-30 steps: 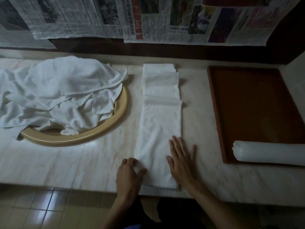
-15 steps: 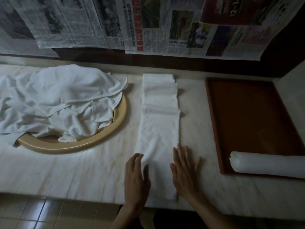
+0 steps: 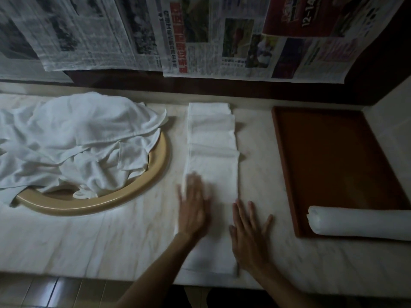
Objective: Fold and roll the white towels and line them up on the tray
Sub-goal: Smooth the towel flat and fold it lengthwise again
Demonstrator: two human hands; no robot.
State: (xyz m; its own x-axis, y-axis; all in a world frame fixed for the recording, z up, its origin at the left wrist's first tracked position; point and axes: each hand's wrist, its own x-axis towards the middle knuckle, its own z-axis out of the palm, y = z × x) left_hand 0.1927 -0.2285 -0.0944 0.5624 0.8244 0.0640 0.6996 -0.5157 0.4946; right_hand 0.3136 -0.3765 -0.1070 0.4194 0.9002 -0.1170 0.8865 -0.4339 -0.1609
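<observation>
Folded towel point(image 3: 212, 174): long white strip, laid flat on marble counter point(image 3: 111, 236), running from near edge toward back wall; stepped fold edges visible along far half.
Left hand point(image 3: 193, 210): palm down, fingers straight and slightly spread, flat on left part of strip near its middle; gripping nothing; outline motion-blurred.
Right hand point(image 3: 250, 230): palm down, fingers straight and spread, flat at right edge of strip, partly on cloth, partly on counter; gripping nothing.
Forearms: entering from bottom of view, both bare.
Strip position: between round tray on left and brown tray on right, apart from both.
Brown tray point(image 3: 333, 165): rectangular, raised rim, on counter right of strip, against side wall.
Rolled towel point(image 3: 360, 223): white cylinder, lying crosswise at near end of brown tray, left end over tray rim, right end cut off by frame.
Round tray point(image 3: 124, 194): tan rim, on counter left of strip.
Loose towels point(image 3: 77, 143): crumpled white heap, covering most of round tray, spilling onto counter toward left.
Newspaper sheets point(image 3: 200, 34): hung across wall behind counter, overlapping.
Floor tiles point(image 3: 44, 292): visible below counter edge, lower left.
</observation>
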